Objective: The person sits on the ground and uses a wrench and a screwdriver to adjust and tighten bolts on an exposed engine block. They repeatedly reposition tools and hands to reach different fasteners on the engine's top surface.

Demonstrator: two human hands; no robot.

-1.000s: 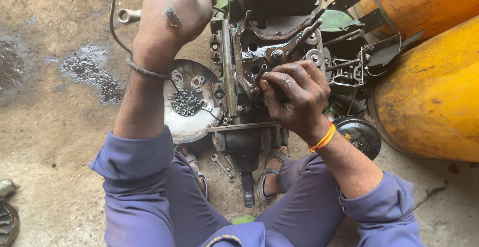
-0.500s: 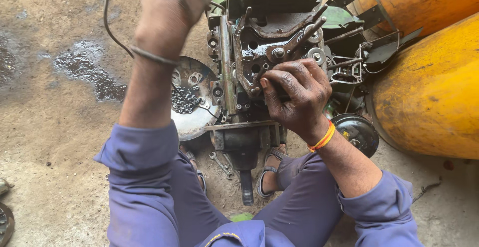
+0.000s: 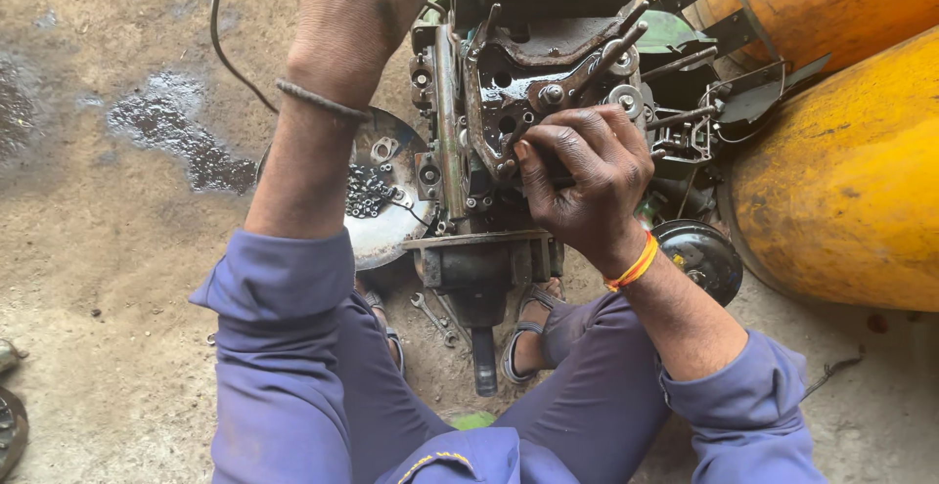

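- While the person sat on the concrete floor [image 3: 117, 279] with knees apart, a greasy engine block [image 3: 518, 122] stood between the legs, straight ahead of them.
- Right hand [image 3: 587, 181] rested on the block's front face, fingers curled together around a thin dark tool; tool tip was hidden, so its kind couldn't be told.
- Orange thread band [image 3: 634, 267] sat on the right wrist.
- Left hand [image 3: 357, 5] was raised at the top edge of frame, back of hand to camera; fingers cut off, so couldn't tell whether it was spread or gripping.
- Thin metal bangle [image 3: 323, 101] was on the left wrist.
- Round metal dish [image 3: 386, 220] lay just left of the block, under the left forearm, holding a heap of small nuts and bolts [image 3: 367, 191].
- Small open-end spanner [image 3: 430, 316] lay on the floor between the sandalled feet.
- Black round pulley [image 3: 699, 257] sat just beside the right wrist.
- Two yellow-orange cylinders [image 3: 851, 171] lay right of the block.
- Dark oil stain [image 3: 176, 132] marked the floor to the left.
- Thin cable [image 3: 230, 44] ran up the floor near the left hand.
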